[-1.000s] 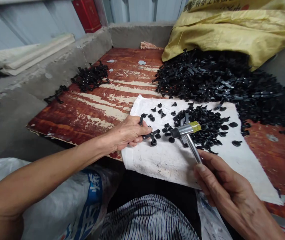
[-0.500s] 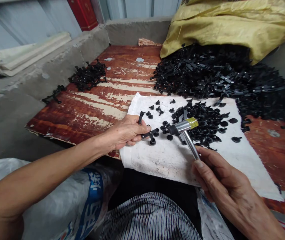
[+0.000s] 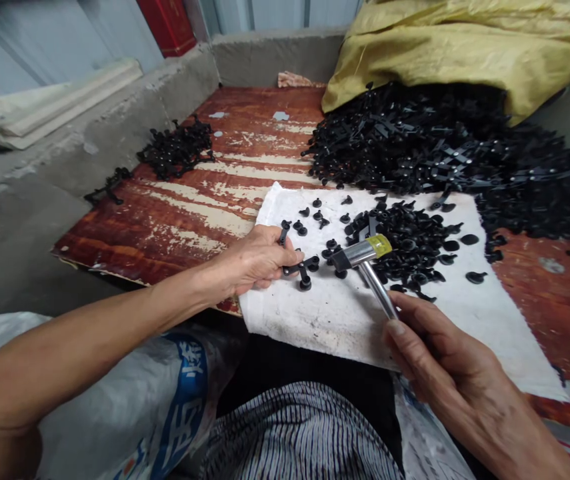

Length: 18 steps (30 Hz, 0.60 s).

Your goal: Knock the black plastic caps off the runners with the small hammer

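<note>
My left hand [image 3: 259,260] is closed on a black jointed bracket [image 3: 305,270], whose crossed arms stick out past the thumb over the white cloth [image 3: 305,320]. Round black feet show at the ends of its arms. My right hand [image 3: 439,360] grips the metal handle of a small mallet [image 3: 359,253]. The mallet's head has a black face and a yellow face, and it hangs just right of the bracket, apart from it. Behind the head lies a heap of small black stemmed caps [image 3: 409,243], with several loose ones around it.
A big pile of black jointed brackets [image 3: 415,147] spills from a yellow sack [image 3: 455,40] at the back right. A smaller pile [image 3: 175,150] sits on the worn red board [image 3: 229,137] at left. Low concrete walls [image 3: 275,60] border the board. A printed plastic bag [image 3: 115,400] lies at lower left.
Both hands keep their grips. The mallet's head has dropped very slightly and tilted a little; the bracket stays almost in the same place.
</note>
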Each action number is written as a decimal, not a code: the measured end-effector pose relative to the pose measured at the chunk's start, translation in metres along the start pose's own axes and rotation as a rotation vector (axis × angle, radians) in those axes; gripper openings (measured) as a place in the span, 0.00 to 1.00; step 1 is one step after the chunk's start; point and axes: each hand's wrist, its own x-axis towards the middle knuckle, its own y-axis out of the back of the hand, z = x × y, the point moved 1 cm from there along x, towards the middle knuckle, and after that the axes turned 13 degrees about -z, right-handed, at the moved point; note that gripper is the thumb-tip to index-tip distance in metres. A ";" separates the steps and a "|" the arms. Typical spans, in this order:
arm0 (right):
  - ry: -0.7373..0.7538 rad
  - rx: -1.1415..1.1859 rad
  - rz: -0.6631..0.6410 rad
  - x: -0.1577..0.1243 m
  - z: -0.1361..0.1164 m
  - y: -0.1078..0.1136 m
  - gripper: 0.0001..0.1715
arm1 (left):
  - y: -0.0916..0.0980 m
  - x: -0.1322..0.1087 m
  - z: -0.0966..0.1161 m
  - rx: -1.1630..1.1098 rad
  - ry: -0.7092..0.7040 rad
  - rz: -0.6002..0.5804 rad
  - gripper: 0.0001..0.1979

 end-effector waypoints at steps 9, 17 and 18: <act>0.284 -0.360 0.025 0.003 0.004 0.001 0.24 | -0.001 0.001 0.004 0.227 0.000 0.081 0.12; 0.393 -0.437 0.004 0.006 -0.007 0.000 0.40 | -0.005 0.000 0.005 0.185 -0.018 0.091 0.13; 0.379 -0.474 -0.030 0.005 -0.005 -0.002 0.41 | -0.005 0.000 0.005 0.186 -0.019 0.093 0.13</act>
